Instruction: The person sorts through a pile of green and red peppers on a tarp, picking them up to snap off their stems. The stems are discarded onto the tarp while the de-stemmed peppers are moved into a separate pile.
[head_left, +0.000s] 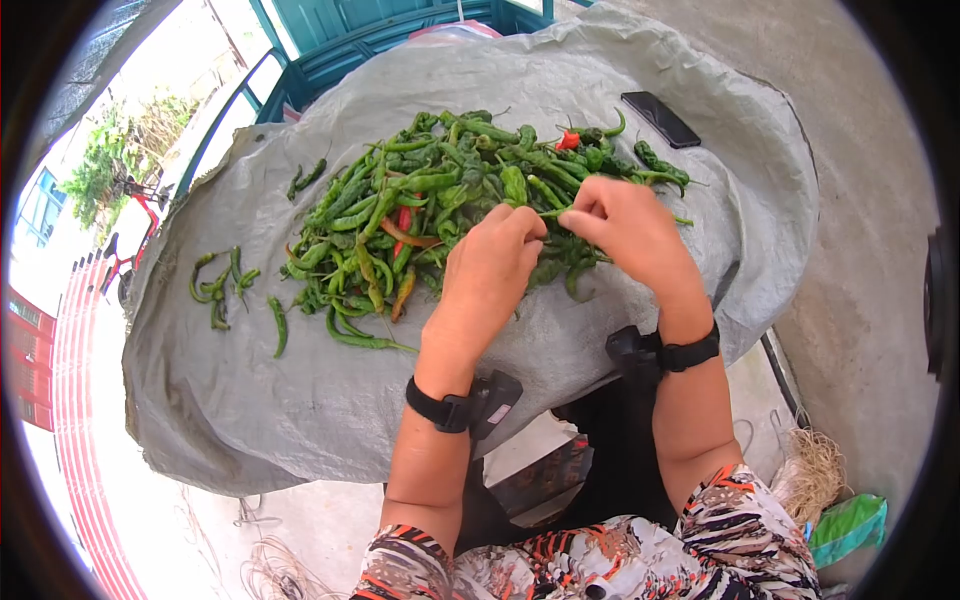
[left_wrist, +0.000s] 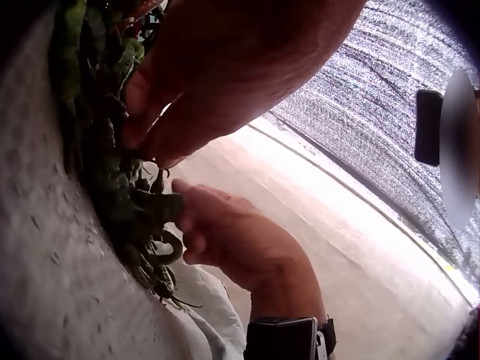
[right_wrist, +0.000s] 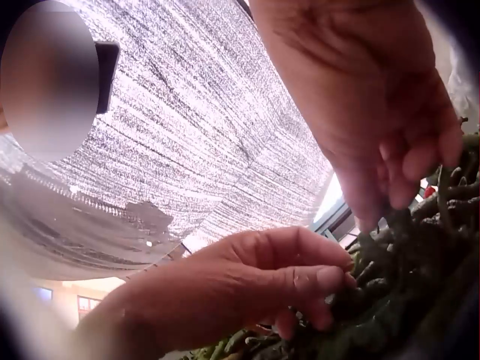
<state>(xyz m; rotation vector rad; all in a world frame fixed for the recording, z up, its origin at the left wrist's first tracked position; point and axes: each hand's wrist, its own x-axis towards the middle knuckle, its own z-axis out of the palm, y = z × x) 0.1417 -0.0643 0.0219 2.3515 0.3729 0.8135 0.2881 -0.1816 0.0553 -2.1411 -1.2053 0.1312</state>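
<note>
A large heap of green chili peppers, with a few red and orange ones, lies on a grey woven sheet. Over the heap's near right side, my left hand and right hand come close together with a slim green chili pepper between them. My right thumb and forefinger pinch one end of it. At the other end the left hand's fingertips grip it, partly hidden behind its knuckles. From the right wrist view, the left hand has its thumb and forefinger brought together low over the heap.
Several peppers lie apart on the sheet's left. A black phone rests at its far right. Beyond stands a teal metal cart. A straw-like bundle and a green bag are on the ground at right.
</note>
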